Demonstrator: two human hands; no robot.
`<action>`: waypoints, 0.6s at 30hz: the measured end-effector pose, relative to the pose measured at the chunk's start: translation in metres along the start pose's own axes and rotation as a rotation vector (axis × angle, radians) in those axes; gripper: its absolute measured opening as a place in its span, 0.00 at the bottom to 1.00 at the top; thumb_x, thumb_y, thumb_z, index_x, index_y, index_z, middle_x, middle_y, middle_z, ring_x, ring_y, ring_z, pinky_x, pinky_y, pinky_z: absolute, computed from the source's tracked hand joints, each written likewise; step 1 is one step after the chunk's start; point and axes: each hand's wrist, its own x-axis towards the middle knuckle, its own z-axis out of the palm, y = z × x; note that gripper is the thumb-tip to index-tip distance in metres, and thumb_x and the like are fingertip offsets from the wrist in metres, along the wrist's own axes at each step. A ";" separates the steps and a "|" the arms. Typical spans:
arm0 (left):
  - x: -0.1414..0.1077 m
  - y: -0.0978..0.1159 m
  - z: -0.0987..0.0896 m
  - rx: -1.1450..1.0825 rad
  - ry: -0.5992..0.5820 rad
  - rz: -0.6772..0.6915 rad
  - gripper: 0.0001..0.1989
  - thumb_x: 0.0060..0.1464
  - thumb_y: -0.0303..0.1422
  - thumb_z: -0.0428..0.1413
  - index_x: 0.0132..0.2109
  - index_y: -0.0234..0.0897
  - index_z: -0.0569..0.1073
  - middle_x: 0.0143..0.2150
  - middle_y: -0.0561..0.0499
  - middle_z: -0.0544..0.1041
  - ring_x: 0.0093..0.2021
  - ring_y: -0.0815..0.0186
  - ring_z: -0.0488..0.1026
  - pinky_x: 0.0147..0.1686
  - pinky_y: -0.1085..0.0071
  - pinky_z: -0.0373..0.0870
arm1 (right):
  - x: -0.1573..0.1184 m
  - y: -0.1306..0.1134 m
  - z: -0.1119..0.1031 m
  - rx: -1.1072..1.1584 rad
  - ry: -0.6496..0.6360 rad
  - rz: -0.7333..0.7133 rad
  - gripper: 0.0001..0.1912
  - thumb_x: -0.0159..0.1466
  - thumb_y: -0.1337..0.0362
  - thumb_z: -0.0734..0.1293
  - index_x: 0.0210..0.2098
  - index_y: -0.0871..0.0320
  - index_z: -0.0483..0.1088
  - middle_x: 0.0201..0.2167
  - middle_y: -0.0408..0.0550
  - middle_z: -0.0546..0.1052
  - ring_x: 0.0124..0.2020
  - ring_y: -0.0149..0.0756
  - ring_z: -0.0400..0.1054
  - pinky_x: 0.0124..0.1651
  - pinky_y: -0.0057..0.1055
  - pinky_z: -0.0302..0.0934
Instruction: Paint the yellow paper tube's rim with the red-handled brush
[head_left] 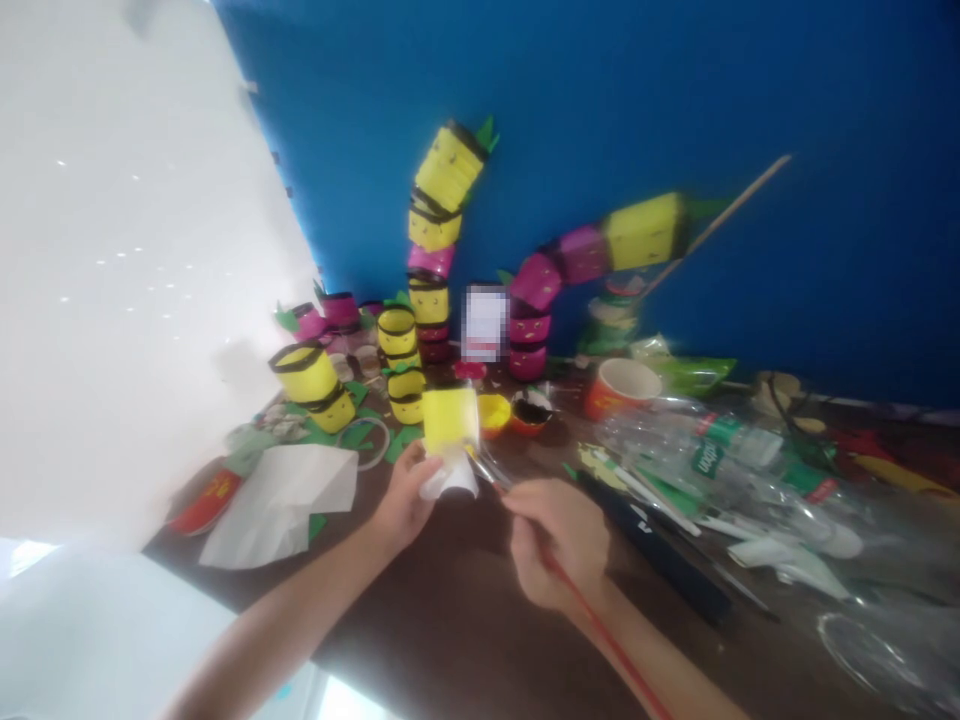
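Observation:
My left hand (409, 497) is closed around the lower left of a small piece (450, 420), painted yellow on its upper part and white below. In my right hand (559, 540) is a long red-handled paintbrush (600, 628), its bristle end close to the right edge of the yellow area. Just behind the piece stand a cup of yellow paint (493, 412) and a cup of black paint (531, 412). Motion blur hides whether the bristles touch the piece.
Stacked yellow and magenta cups (430, 300) with black bands stand against the blue wall. White paper (281, 505) lies at the left, near a red cup (208, 502). Clear plastic bottles (739, 445), a dark strip (660, 550) and an orange-and-white cup (622, 388) are at the right.

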 end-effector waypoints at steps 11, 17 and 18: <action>-0.002 0.004 -0.007 0.166 0.099 -0.047 0.08 0.43 0.33 0.60 0.35 0.40 0.75 0.40 0.49 0.77 0.44 0.60 0.72 0.40 0.69 0.70 | 0.002 0.002 -0.003 -0.033 0.021 0.067 0.10 0.54 0.75 0.61 0.34 0.58 0.68 0.28 0.48 0.76 0.30 0.33 0.72 0.31 0.28 0.66; 0.006 -0.013 -0.030 0.193 0.115 0.046 0.14 0.37 0.26 0.62 0.36 0.41 0.74 0.43 0.50 0.76 0.52 0.60 0.69 0.47 0.70 0.67 | 0.003 0.003 -0.001 -0.048 0.039 0.075 0.10 0.55 0.75 0.61 0.35 0.58 0.68 0.29 0.49 0.76 0.31 0.34 0.73 0.32 0.29 0.67; 0.007 -0.015 -0.032 0.147 0.084 0.041 0.14 0.37 0.26 0.62 0.36 0.40 0.74 0.43 0.49 0.76 0.52 0.60 0.69 0.48 0.69 0.67 | 0.003 0.003 -0.001 -0.046 0.037 0.076 0.10 0.55 0.75 0.62 0.35 0.58 0.69 0.29 0.48 0.77 0.31 0.34 0.73 0.32 0.28 0.67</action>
